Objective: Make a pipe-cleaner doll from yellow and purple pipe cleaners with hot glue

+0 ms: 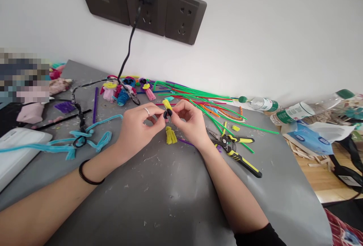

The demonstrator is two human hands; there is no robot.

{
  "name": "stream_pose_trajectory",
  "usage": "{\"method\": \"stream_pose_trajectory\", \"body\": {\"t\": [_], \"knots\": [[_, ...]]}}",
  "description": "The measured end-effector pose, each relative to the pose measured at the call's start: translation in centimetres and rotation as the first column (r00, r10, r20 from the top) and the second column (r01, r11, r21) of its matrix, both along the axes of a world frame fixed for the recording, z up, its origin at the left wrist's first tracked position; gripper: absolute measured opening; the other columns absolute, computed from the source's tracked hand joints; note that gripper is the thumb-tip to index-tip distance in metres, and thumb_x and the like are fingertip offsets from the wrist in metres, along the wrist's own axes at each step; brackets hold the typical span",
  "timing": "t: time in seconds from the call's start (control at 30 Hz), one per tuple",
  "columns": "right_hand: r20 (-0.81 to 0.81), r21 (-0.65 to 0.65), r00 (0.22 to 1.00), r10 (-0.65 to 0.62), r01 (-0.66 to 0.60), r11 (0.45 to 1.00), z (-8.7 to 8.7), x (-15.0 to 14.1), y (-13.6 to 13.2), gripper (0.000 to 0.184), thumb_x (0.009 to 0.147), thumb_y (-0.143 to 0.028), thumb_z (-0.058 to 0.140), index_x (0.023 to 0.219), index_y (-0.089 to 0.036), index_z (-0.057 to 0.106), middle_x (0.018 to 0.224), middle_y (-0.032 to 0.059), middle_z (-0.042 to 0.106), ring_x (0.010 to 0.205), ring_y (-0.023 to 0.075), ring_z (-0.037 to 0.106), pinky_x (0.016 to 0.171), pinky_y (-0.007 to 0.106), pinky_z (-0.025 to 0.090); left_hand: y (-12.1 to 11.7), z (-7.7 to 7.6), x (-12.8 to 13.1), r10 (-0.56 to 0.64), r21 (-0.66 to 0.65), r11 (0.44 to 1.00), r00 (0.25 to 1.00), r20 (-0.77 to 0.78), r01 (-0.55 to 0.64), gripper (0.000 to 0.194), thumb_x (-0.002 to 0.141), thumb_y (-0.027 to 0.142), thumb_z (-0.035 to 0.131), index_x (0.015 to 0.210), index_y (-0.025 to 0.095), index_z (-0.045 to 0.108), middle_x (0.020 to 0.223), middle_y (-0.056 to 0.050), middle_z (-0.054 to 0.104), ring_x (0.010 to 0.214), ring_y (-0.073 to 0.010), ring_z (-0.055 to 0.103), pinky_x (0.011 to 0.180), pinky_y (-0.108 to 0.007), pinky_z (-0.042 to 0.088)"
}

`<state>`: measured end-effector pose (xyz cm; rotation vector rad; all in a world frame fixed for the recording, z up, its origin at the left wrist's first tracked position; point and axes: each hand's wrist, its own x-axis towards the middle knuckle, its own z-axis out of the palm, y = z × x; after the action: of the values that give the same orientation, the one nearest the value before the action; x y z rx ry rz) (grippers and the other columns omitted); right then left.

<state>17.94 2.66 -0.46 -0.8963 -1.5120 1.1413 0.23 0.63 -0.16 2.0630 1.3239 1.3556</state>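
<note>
My left hand [141, 125] and my right hand [189, 120] meet above the middle of the grey table, fingers pinched and thumbs nearly touching. A small fuzzy yellow pipe cleaner piece [167, 104] sticks up from between my right thumb and fingers. What the left fingertips pinch is too small and hidden to make out. Just below the hands lies a yellow pipe cleaner bundle [171, 135], flared at its lower end. Black-and-yellow wire pliers [233, 147] rest beside my right wrist, jaws toward it. A light blue pipe cleaner tangle [95, 140] lies left of my left hand.
Green pipe cleaners [195, 90] and other colours lie along the wall. Several small pipe cleaner dolls [122, 94] stand behind my left hand. A black cable [129, 45] hangs from the wall socket [146, 8]. A white box [22, 151] lies left; plastic bottles [293, 113] and a tissue pack [312, 138] lie right.
</note>
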Motion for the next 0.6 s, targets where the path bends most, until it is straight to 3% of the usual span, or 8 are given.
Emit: {"method": "stream_pose_trajectory", "body": {"t": [0.27, 0.6], "knots": [[-0.017, -0.049, 1.0, -0.004, 0.003, 0.999, -0.08, -0.1, 0.0, 0.028, 0.084, -0.045, 0.076, 0.082, -0.022, 0.059, 0.079, -0.001, 0.06, 0.071, 0.0133, 0.055, 0.066, 0.029, 0.047, -0.06, -0.11, 0.04, 0.011, 0.02, 1.0, 1.0, 0.018, -0.011, 0.016, 0.09, 0.022, 0.06, 0.087, 0.019, 0.075, 0.087, -0.003, 0.079, 0.067, -0.0131, 0.067, 0.059, -0.023, 0.054], [0.005, -0.035, 1.0, -0.016, 0.016, 0.999, 0.2, -0.08, 0.08, 0.03, 0.084, -0.047, 0.076, 0.082, -0.023, 0.058, 0.078, -0.0007, 0.062, 0.07, 0.014, 0.058, 0.065, 0.029, 0.049, -0.02, -0.24, -0.06, -0.022, 0.022, 1.0, 1.0, 0.002, 0.022, 0.022, 0.093, 0.026, 0.057, 0.098, 0.021, 0.078, 0.1, -0.006, 0.08, 0.075, -0.0168, 0.072, 0.063, -0.027, 0.059]]}}
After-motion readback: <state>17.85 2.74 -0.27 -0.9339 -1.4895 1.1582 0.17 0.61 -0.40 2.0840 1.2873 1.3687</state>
